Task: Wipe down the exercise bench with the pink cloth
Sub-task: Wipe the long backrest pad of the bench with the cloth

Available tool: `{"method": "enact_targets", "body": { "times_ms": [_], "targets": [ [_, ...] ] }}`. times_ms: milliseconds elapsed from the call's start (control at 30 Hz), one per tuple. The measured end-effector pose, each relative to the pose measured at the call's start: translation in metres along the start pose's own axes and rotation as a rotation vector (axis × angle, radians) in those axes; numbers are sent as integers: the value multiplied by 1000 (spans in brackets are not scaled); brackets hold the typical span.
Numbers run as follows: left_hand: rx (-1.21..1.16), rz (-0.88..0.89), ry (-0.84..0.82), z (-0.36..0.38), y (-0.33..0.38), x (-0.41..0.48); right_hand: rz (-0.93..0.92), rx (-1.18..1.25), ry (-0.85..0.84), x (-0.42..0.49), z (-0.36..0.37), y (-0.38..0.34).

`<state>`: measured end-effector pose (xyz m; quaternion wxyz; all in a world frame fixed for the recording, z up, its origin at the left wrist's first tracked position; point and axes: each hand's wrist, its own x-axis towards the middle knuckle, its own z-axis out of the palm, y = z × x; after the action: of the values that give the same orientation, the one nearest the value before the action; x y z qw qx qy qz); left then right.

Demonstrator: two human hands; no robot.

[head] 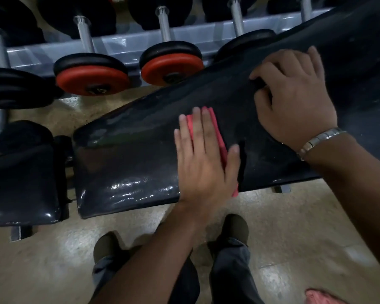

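The black padded exercise bench (127, 150) runs across the view, rising toward the upper right. A folded pink cloth (216, 130) lies flat on its pad. My left hand (203, 163) presses on the cloth with straight fingers and covers most of it. My right hand (294, 102), a metal bracelet on its wrist, rests on the pad farther right with the fingers curled against the surface.
A rack of dumbbells with red end caps (92, 81) stands right behind the bench. A separate black seat pad (22, 181) sits at the left. My shoes (235, 227) stand on the beige floor below. Something pink (320, 297) lies at the bottom right corner.
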<state>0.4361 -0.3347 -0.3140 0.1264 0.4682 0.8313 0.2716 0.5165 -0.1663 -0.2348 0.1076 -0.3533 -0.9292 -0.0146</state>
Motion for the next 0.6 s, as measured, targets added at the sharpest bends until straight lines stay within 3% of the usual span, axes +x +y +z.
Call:
{"method": "enact_targets", "body": {
  "times_ms": [67,100,267,333,467,600],
  "targets": [
    [33,104,-40,-5,-20,-8,-1,12,-3,0,-1,0],
    [44,70,-33,-6,-27,-6,-4,12,-1,0,-1,1],
    [-77,-381,42,0,3,27,-1,1,-3,2,-1,0],
    [-97,-378,78,6,22,20,2,-13,3,1,0,0],
    [-41,-165,99,12,21,-14,4,0,8,0,-1,1],
    [-40,-405,135,16,30,3,-7,-10,3,1,-1,1]
  ]
}}
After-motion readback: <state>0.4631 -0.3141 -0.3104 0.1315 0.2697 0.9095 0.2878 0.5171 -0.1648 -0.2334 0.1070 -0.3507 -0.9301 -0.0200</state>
